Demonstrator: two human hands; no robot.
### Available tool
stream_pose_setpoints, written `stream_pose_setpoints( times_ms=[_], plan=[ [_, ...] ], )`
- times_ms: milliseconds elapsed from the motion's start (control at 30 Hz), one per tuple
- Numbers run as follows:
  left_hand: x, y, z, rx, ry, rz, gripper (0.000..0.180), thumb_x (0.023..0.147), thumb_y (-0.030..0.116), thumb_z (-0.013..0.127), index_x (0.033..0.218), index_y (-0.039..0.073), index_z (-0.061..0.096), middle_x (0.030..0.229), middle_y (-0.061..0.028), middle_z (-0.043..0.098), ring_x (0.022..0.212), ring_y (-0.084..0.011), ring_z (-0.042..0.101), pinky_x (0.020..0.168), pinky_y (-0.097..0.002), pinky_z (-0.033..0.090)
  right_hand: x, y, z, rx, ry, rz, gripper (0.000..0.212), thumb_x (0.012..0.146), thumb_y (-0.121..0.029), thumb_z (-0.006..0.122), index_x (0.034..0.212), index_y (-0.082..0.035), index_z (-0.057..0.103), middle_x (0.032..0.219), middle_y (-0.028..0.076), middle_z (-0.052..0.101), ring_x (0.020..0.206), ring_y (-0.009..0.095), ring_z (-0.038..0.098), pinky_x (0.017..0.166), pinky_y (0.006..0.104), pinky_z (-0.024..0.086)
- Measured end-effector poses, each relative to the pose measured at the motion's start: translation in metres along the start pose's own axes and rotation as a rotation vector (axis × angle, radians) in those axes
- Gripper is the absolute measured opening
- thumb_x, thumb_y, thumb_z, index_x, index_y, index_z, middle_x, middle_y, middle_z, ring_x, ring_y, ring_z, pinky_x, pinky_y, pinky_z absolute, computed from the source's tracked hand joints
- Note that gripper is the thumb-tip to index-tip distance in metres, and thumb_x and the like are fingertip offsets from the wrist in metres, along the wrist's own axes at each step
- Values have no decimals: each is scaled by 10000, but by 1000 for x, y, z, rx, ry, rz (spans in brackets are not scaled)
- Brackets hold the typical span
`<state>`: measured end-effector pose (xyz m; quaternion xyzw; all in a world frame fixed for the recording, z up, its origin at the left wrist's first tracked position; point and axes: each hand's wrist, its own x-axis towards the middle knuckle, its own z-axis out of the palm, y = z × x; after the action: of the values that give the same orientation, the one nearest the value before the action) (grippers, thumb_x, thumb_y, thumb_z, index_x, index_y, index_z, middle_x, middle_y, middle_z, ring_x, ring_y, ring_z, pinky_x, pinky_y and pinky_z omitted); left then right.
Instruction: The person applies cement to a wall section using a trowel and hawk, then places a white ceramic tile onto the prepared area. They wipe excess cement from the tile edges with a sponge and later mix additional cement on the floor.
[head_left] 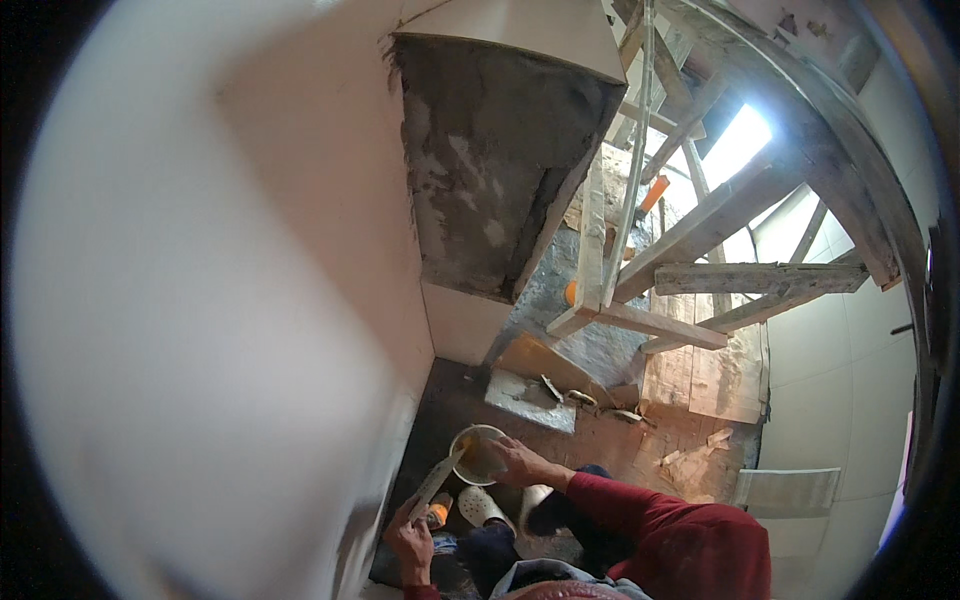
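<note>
Low in front of me, my left hand (408, 545) is closed round the near end of a long, flat, pale strip (434, 487). The strip slants up, its far end meeting the left rim of a round, pale bucket (478, 427). My right hand (522, 464) is at the bucket's right side, fingers bent over its rim. Something yellowish shows inside the bucket, too small to make out. Below the bucket are a pale clog (480, 507) with holes on my foot and an orange-and-dark object (439, 512) close to my left hand.
A smooth white wall (220, 350) rises on the left. Ahead is a grey, plastered slab (480, 170). Rough wooden trestles (650, 320) stand at right. A white board (530, 402) with tools beside it lies on the floor, and torn cardboard (690, 465) lies farther right.
</note>
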<state>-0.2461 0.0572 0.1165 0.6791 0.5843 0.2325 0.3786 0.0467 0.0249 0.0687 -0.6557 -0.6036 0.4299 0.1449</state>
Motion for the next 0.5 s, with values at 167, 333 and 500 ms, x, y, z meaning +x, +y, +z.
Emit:
stream_pose_setpoints(
  times_ms=[167, 333, 500],
  plan=[
    [38, 89, -20, -91, -41, 215, 139, 903, 185, 674, 913, 46, 671, 853, -118, 700, 742, -291, 678, 643, -391, 525, 12, 8, -17, 193, 8, -185, 947, 788, -316, 790, 1517, -54, 246, 1533, 251, 270, 1428, 418, 254, 1167, 484, 256],
    [97, 110, 11, -302, -50, 411, 220, 906, 271, 683, 882, 57, 635, 804, -114, 674, 654, -301, 643, 564, -381, 479, 13, 41, -26, 181, 137, -269, 459, 892, -259, 703, 1289, -58, 589, 1400, 194, 501, 1333, 350, 420, 1113, 441, 343],
    [163, 123, 38, -325, 21, 554, 257, 877, 293, 700, 867, 38, 664, 730, -123, 657, 598, -277, 637, 547, -354, 467, 15, 43, -48, 467, 220, 57, 254, 950, -231, 644, 1126, -56, 698, 1117, 119, 707, 1010, 203, 667, 889, 353, 520]
  ],
)
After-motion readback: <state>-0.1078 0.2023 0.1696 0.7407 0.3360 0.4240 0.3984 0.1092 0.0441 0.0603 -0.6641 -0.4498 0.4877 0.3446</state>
